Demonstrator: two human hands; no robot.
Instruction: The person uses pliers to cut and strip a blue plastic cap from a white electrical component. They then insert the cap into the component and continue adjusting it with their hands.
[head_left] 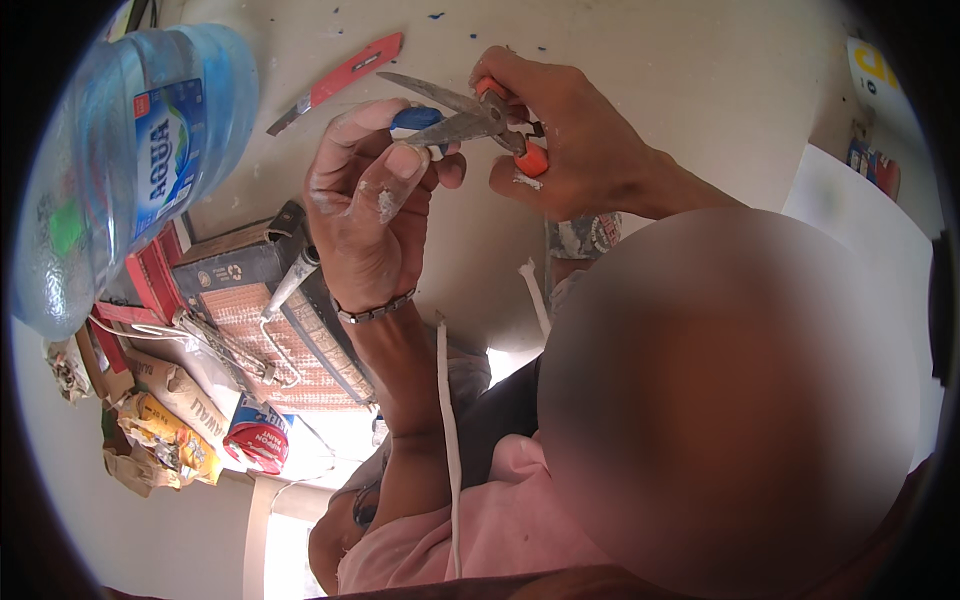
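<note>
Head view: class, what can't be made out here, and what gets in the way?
All in the head view:
Right forearm: its far part is hidden by the round blur.
Blue piece in the left hand: partly covered by the scissors; full shape unclear.
White-and-yellow item: cut off by the dark rim.
Blue specks: too small to identify.

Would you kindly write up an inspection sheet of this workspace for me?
Surface: pale, with small blue scraps near the picture's top.
Things in use: orange-handled scissors, blades apart, at a small blue piece; red-handled cutter lying nearby.
Clutter: large plastic bottle, box, paint can and packages, all at left.
Hands: left hand grips the blue piece; right hand holds the scissors.
Cables: white cable at left; two white cords right of the left forearm, purpose unclear.
Surroundings: pale wall and bright opening at lower left; lower right blurred.
</note>
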